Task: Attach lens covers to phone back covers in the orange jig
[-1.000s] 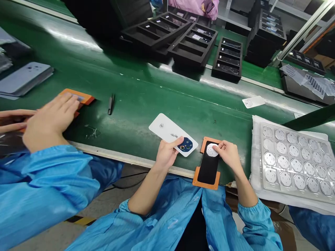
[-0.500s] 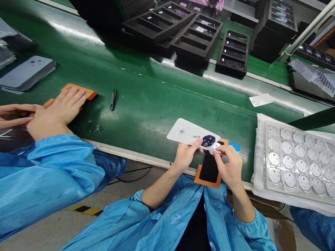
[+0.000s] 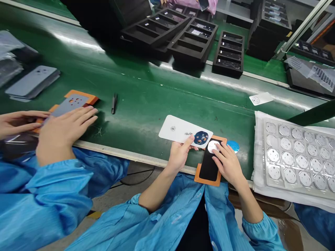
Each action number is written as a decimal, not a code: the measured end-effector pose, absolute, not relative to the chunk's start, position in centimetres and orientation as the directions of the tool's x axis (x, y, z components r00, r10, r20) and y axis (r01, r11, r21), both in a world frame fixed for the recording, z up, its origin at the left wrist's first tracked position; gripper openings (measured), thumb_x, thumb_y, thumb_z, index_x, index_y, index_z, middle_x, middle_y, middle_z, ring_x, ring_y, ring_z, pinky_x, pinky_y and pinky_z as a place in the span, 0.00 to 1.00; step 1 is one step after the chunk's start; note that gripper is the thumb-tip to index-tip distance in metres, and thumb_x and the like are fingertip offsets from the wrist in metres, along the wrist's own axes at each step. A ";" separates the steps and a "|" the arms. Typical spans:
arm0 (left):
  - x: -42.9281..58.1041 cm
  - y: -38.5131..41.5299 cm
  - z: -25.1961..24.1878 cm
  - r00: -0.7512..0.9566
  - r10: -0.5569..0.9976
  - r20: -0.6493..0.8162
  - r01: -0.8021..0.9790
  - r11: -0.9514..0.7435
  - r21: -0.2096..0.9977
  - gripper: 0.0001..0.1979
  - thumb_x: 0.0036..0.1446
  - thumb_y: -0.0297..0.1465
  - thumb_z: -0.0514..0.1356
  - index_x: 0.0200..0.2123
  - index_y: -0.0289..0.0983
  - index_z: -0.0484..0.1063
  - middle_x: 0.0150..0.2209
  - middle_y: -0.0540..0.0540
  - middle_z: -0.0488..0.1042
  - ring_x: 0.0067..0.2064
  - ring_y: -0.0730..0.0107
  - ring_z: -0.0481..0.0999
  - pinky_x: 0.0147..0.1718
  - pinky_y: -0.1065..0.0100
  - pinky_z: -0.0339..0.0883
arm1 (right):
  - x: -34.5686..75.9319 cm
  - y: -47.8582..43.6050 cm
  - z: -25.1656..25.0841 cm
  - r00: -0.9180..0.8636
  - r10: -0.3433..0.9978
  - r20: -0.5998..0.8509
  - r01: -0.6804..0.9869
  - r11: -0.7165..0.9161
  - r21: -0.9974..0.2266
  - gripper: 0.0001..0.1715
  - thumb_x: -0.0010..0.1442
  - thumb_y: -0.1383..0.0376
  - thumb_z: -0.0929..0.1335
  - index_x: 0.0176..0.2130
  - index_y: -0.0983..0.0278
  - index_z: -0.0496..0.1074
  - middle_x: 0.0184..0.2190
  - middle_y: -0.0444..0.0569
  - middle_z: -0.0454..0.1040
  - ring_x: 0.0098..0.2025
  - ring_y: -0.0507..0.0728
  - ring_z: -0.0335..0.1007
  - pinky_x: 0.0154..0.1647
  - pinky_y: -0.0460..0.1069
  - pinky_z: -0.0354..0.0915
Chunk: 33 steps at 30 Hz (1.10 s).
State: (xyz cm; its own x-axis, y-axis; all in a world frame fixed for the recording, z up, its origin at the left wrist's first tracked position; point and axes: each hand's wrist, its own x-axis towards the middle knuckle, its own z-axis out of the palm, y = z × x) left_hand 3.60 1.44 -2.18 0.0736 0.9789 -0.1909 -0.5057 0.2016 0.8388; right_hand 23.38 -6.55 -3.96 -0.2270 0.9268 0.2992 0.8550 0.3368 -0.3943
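Note:
My left hand (image 3: 179, 155) pinches a white backing card (image 3: 175, 130) bearing a dark blue round patch with holes, held just left of an orange fixture (image 3: 206, 182). In the fixture lies a black phone-shaped panel (image 3: 208, 166). A round white sticker (image 3: 213, 146) sits on the panel's far end. My right hand (image 3: 229, 165) rests over the panel with its fingers stretched out, the fingertips at the sticker's right edge. A blue round piece (image 3: 233, 146) shows on the bench just beyond that hand.
At right, a clear tray (image 3: 281, 167) holds rows of round white stickers. Black tweezers (image 3: 114, 103) and a white card (image 3: 261, 99) lie on the green bench. A co-worker's hands (image 3: 66, 127) press a grey panel (image 3: 69, 104) on an orange fixture. Black trays (image 3: 195, 43) stand behind.
My right hand has gone from pinching the round sticker to lying flat beside it on the panel. My left hand has drawn the card slightly left. The co-worker's hand has shifted off the grey panel's holes.

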 end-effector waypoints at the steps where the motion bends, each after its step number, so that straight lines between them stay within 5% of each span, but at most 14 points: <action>1: 3.9 1.2 -2.2 0.090 0.978 -0.189 -0.490 0.209 0.846 0.16 0.50 0.39 0.73 0.36 0.33 0.79 0.35 0.45 0.79 0.30 0.69 0.77 0.25 0.71 0.74 | 23.0 -6.4 -3.3 -0.173 0.921 0.350 0.826 0.329 -0.457 0.16 0.70 0.65 0.65 0.54 0.59 0.74 0.57 0.54 0.76 0.62 0.64 0.70 0.62 0.63 0.68; 5: 5.3 -0.2 -2.3 0.168 0.971 -0.169 -0.384 0.222 0.896 0.20 0.52 0.45 0.71 0.38 0.33 0.81 0.37 0.42 0.82 0.35 0.62 0.81 0.37 0.63 0.79 | 20.3 -5.6 -0.3 0.115 0.865 0.489 0.724 0.264 -0.638 0.09 0.68 0.65 0.66 0.46 0.60 0.76 0.43 0.52 0.81 0.45 0.58 0.79 0.47 0.54 0.75; 10: 6.0 -1.7 -2.6 0.209 0.976 -0.059 -0.287 0.119 0.950 0.22 0.60 0.49 0.64 0.45 0.37 0.82 0.47 0.41 0.82 0.51 0.54 0.80 0.56 0.57 0.72 | 18.2 -4.3 1.1 0.257 0.836 0.485 0.678 0.201 -0.707 0.06 0.66 0.64 0.68 0.38 0.60 0.76 0.37 0.51 0.79 0.42 0.58 0.77 0.43 0.53 0.75; 18: 5.9 -2.0 -3.1 0.194 0.981 -0.012 -0.265 0.064 0.962 0.18 0.61 0.45 0.64 0.48 0.41 0.82 0.51 0.42 0.81 0.54 0.53 0.79 0.59 0.56 0.70 | 18.1 -4.2 1.1 0.300 0.843 0.446 0.630 0.176 -0.756 0.08 0.66 0.64 0.66 0.36 0.60 0.76 0.37 0.50 0.80 0.40 0.57 0.77 0.41 0.52 0.74; 26: 5.8 -1.9 -1.6 0.272 0.929 0.251 -0.142 -0.219 0.965 0.21 0.64 0.41 0.62 0.58 0.41 0.76 0.60 0.40 0.74 0.63 0.50 0.71 0.66 0.52 0.62 | 17.6 -3.9 0.7 0.362 0.821 0.442 0.656 0.113 -0.746 0.10 0.65 0.65 0.64 0.36 0.60 0.75 0.36 0.50 0.80 0.38 0.57 0.76 0.40 0.52 0.73; 33: 6.4 -2.0 -2.9 0.301 0.947 0.112 -0.173 -0.061 0.983 0.21 0.66 0.43 0.59 0.57 0.40 0.76 0.59 0.41 0.75 0.63 0.53 0.72 0.66 0.54 0.62 | 17.7 -3.0 0.3 0.374 0.817 0.439 0.687 0.073 -0.723 0.08 0.61 0.66 0.64 0.31 0.60 0.71 0.30 0.47 0.76 0.34 0.56 0.72 0.36 0.50 0.69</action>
State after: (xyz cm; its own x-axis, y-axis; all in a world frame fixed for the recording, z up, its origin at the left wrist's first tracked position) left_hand 6.39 -2.04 -2.87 0.3007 0.9472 0.1116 -0.1726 -0.0610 0.9831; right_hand 17.74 -3.02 0.27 0.3743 0.8169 0.4389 0.6874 0.0733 -0.7226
